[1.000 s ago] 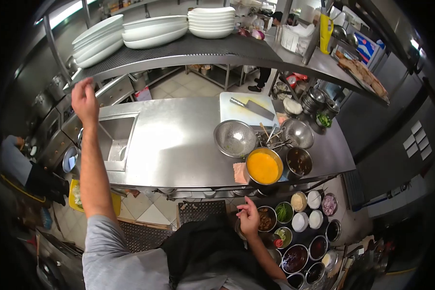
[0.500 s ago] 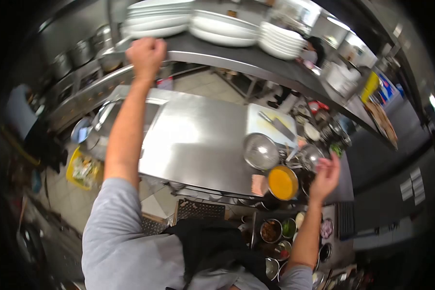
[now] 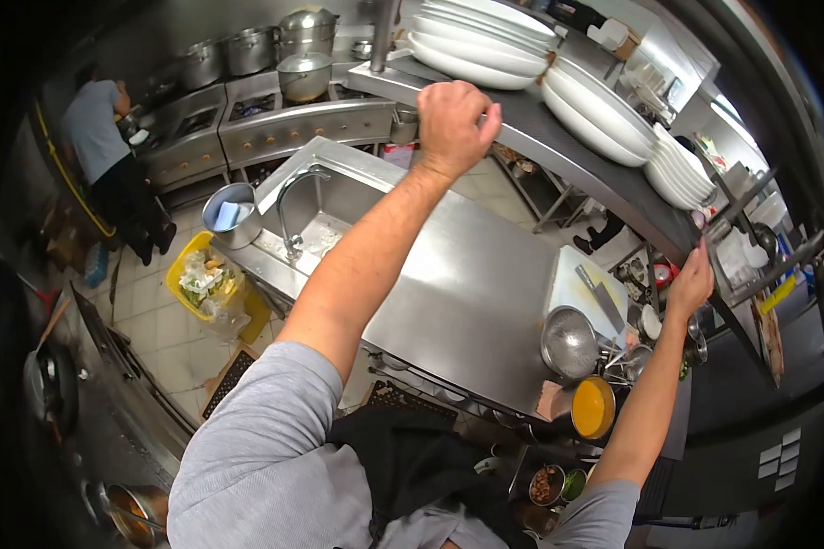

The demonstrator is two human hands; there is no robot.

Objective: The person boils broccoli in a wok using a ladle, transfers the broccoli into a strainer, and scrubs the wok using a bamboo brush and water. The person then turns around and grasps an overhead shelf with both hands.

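My left hand (image 3: 458, 128) is raised at the front edge of the overhead shelf (image 3: 558, 146), its fingers curled; whether it grips the edge is hidden. Stacks of white plates (image 3: 476, 46) stand on the shelf just beyond it. My right hand (image 3: 691, 284) reaches the shelf's right part, fingers pressed together near the edge; what they hold, if anything, cannot be made out. Below lie a steel worktop (image 3: 467, 274), a knife (image 3: 600, 297) on a white cutting board (image 3: 568, 279), a steel bowl (image 3: 569, 342) and a pot of orange liquid (image 3: 593, 408).
A sink (image 3: 339, 206) with a tap is at the left of the worktop. A yellow bin (image 3: 185, 291) with scraps stands beside a pot with a blue sponge (image 3: 232, 216). Another person (image 3: 101, 137) stands by the stoves (image 3: 302, 123). Small food containers (image 3: 547, 485) are below.
The view has swung left, showing more stoves and the other person. My right hand has risen from above the food containers to the shelf. My left hand stays at the shelf edge.
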